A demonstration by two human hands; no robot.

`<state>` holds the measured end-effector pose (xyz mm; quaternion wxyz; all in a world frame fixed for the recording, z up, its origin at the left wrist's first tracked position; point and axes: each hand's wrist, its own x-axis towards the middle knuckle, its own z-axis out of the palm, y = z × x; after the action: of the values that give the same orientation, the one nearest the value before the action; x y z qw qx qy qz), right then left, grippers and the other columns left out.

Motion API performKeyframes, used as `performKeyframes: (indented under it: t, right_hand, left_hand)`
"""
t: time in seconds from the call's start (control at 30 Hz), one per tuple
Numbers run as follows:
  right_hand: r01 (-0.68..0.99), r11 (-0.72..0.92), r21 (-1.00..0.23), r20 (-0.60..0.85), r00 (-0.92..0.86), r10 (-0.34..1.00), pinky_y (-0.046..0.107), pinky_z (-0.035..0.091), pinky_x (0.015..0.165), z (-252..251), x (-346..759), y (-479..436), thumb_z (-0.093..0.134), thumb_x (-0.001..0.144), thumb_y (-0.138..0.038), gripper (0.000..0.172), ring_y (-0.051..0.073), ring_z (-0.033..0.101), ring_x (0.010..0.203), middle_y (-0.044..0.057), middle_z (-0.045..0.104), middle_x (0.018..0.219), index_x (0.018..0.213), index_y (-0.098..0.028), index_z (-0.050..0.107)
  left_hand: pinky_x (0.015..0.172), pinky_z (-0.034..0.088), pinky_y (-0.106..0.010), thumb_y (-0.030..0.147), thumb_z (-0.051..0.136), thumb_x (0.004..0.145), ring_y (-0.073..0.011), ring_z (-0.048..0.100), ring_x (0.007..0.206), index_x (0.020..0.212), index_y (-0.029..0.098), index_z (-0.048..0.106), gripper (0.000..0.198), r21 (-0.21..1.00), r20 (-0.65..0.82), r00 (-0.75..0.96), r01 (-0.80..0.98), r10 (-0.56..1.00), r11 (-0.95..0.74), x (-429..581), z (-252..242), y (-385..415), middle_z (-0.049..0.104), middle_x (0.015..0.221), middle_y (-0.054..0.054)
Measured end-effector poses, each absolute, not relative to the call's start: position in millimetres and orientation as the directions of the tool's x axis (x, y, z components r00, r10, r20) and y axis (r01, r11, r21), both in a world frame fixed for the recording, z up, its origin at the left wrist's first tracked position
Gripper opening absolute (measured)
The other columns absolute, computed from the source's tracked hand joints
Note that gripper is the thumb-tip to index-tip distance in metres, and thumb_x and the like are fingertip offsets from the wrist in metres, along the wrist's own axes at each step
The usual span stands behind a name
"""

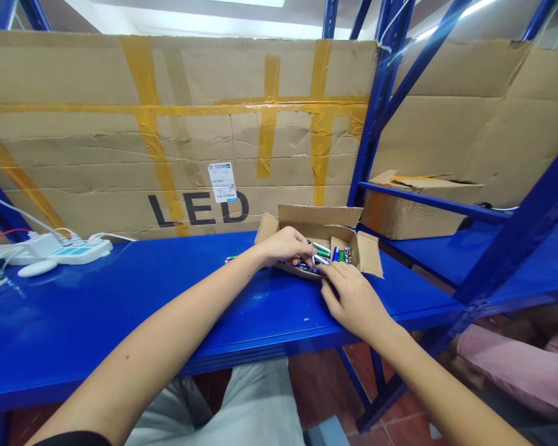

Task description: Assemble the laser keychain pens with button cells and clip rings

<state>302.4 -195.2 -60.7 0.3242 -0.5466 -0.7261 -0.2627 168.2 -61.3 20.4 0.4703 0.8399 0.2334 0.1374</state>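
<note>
A small open cardboard box [320, 216] with raised flaps stands on the blue shelf [177, 279]. Inside lie several slim green, blue and silver pens [323, 252], and a cardboard divider sets some apart on the right. My left hand [286, 246] reaches over the box's left side, its fingers pinched together among the pens; what they pinch is too small to make out. Across the front wall lies my right hand [351, 294], fingers over the rim and thumb outside, gripping the box. Partly behind my left forearm, a few green pens [231, 259] rest on the shelf.
A large taped carton marked LED [195, 155] backs the shelf. A white power strip [88, 251] with cables sits at left. Blue metal posts [376, 118] rise behind the box, with another cardboard carton [413, 210] to the right. A pink sleeve or leg [516, 365] shows at lower right.
</note>
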Motion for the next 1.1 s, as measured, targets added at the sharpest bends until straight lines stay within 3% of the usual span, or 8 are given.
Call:
performKeyframes:
  t: [0.2,0.33,0.5,0.57,0.67,0.8,0.93,1.1]
  right_hand:
    - [0.964,0.264,0.021,0.743,-0.192,0.641,0.043,0.051,0.081,-60,303,-195,0.045,0.089,-0.012,0.024,0.026,0.061,0.09,0.013,0.067,0.095,0.104,-0.013,0.064]
    - [0.965,0.262,0.021,0.731,-0.194,0.654,0.041,0.05,0.078,-62,305,-194,0.045,0.09,-0.012,0.023,0.025,0.06,0.088,0.012,0.065,0.093,0.099,-0.014,0.066]
    - [0.968,0.237,0.077,0.707,-0.221,0.672,0.038,0.048,0.075,-64,307,-189,0.045,0.092,-0.013,0.02,0.024,0.058,0.084,0.011,0.063,0.088,0.093,-0.015,0.066]
    - [0.971,0.212,0.112,0.695,-0.23,0.682,0.036,0.046,0.074,-64,307,-187,0.046,0.093,-0.014,0.019,0.024,0.056,0.083,0.01,0.062,0.085,0.089,-0.015,0.065]
    - [0.973,0.178,0.148,0.68,-0.231,0.696,0.035,0.044,0.071,-63,306,-186,0.047,0.093,-0.015,0.02,0.023,0.054,0.08,0.009,0.061,0.083,0.085,-0.015,0.065]
    - [0.972,0.163,0.168,0.671,-0.234,0.704,0.036,0.042,0.07,-62,305,-186,0.045,0.094,-0.016,0.021,0.024,0.053,0.08,0.009,0.062,0.083,0.087,-0.016,0.065]
    - [0.972,0.162,0.171,0.655,-0.235,0.719,0.036,0.042,0.073,-60,305,-185,0.044,0.093,-0.014,0.022,0.024,0.053,0.08,0.01,0.063,0.083,0.088,-0.016,0.066]
    - [0.99,0.061,0.129,0.626,-0.129,0.769,0.035,0.044,0.074,-49,307,-185,0.046,0.09,-0.012,0.02,0.024,0.057,0.081,0.011,0.064,0.083,0.084,-0.015,0.065]
  left_hand:
    - [0.043,0.031,-0.02,0.027,0.063,0.073,-0.006,0.041,0.045,0.065,0.011,0.068,0.018,0.825,0.042,0.841,0.275,0.539,-0.494,170,18,-59,0.06,0.055,-0.001]
    - [0.045,0.033,-0.022,0.027,0.055,0.077,-0.009,0.045,0.047,0.066,0.015,0.063,0.019,0.773,0.174,0.706,0.333,0.687,-0.539,172,18,-47,0.057,0.053,0.0]
    - [0.051,0.038,-0.021,0.022,0.05,0.081,-0.0104,0.051,0.053,0.074,0.015,0.059,0.013,0.809,0.253,0.568,0.32,0.783,-0.493,170,28,-36,0.062,0.06,-0.003]
    - [0.049,0.038,-0.021,0.016,0.049,0.08,-0.0094,0.051,0.052,0.088,0.015,0.058,0.012,0.85,0.241,0.565,0.27,0.789,-0.453,167,32,-35,0.065,0.066,-0.003]
    - [0.045,0.034,-0.019,0.009,0.049,0.077,-0.0069,0.047,0.049,0.106,0.016,0.055,0.03,0.902,0.201,0.612,0.189,0.765,-0.388,164,33,-33,0.065,0.073,-0.002]
    - [0.041,0.026,-0.02,0.01,0.051,0.079,-0.0057,0.046,0.049,0.098,0.015,0.06,0.022,0.953,0.108,0.722,0.121,0.684,-0.278,161,33,-24,0.064,0.079,-0.004]
    - [0.04,0.025,-0.022,0.011,0.055,0.081,-0.006,0.047,0.05,0.093,0.013,0.061,0.014,0.99,0.081,0.728,0.018,0.681,-0.137,154,39,-18,0.064,0.079,-0.007]
    - [0.038,0.022,-0.02,0.015,0.059,0.083,-0.0045,0.046,0.048,0.097,0.012,0.065,0.016,0.977,0.109,0.727,0.048,0.678,-0.207,116,51,-10,0.066,0.08,-0.009]
